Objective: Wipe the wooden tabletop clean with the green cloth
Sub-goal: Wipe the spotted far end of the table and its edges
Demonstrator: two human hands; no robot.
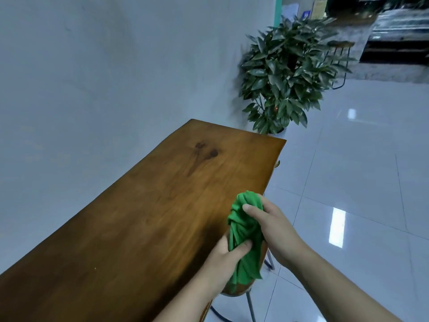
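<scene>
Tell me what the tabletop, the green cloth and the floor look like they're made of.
Tabletop: wood, going by the brown grain and dark knot; a soft sheen suggests varnish. Green cloth: soft fabric, matte, bunching into loose folds; possibly microfibre, but the exact fibre is unclear. Floor: glossy pale tiles, probably ceramic or polished stone, with thin joint lines and mirrored lights.

The wooden tabletop [151, 205] runs along the wall [92, 77], a dark knot [206, 151] near its far end.

Your left forearm [185, 303] and right forearm [336, 282] are bare up to the wrists. Your left hand [222, 256] and right hand [276, 226] are bare too, with short, plain nails.
</scene>
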